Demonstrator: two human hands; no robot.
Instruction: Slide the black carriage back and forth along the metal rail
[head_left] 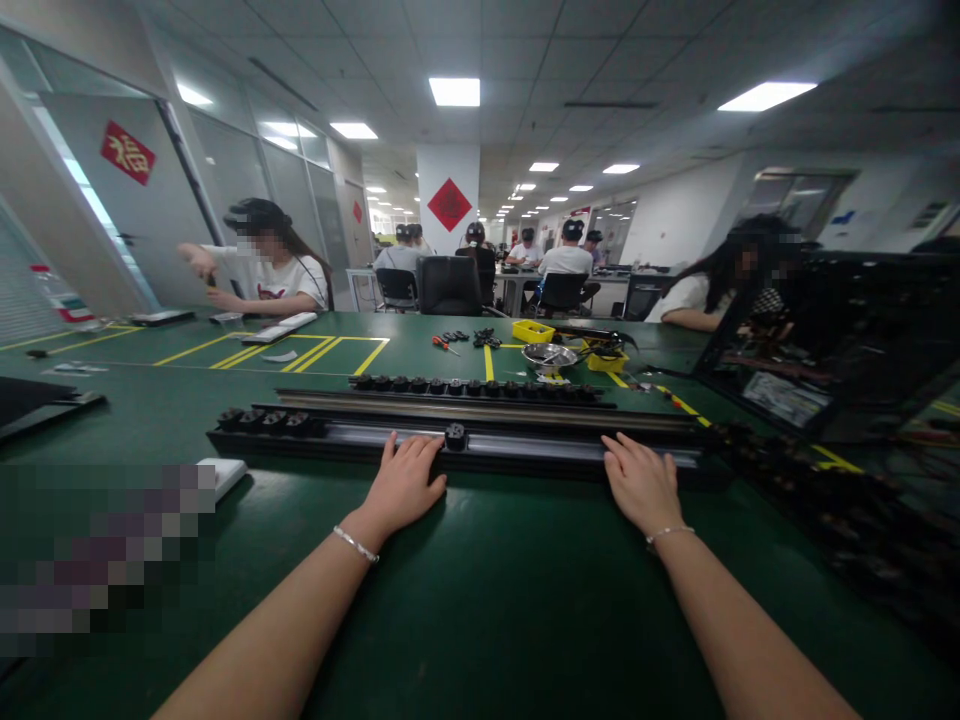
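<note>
A long black channel [540, 448], like a power-strip housing, lies across the green table in front of me. Several black socket-like modules [276, 422] sit at its left end, and a single black module [455, 436] stands near its middle. My left hand [405, 482] rests its outstretched fingers on the channel just left of that single module, thumb apart. Over the right part of the channel, my right hand [643, 485] lies with its fingers spread on the near edge. Neither hand grips anything. Behind is another dark strip [510, 410] and a row of similar modules [472, 387].
Beyond lie a red-handled screwdriver [444, 345], a metal bowl [550, 356] and a yellow bin [532, 331]. Dark parts [810, 500] are heaped at right beside a black open-frame case [840, 350]. Co-workers sit at the far left [277, 275] and far right [697, 300].
</note>
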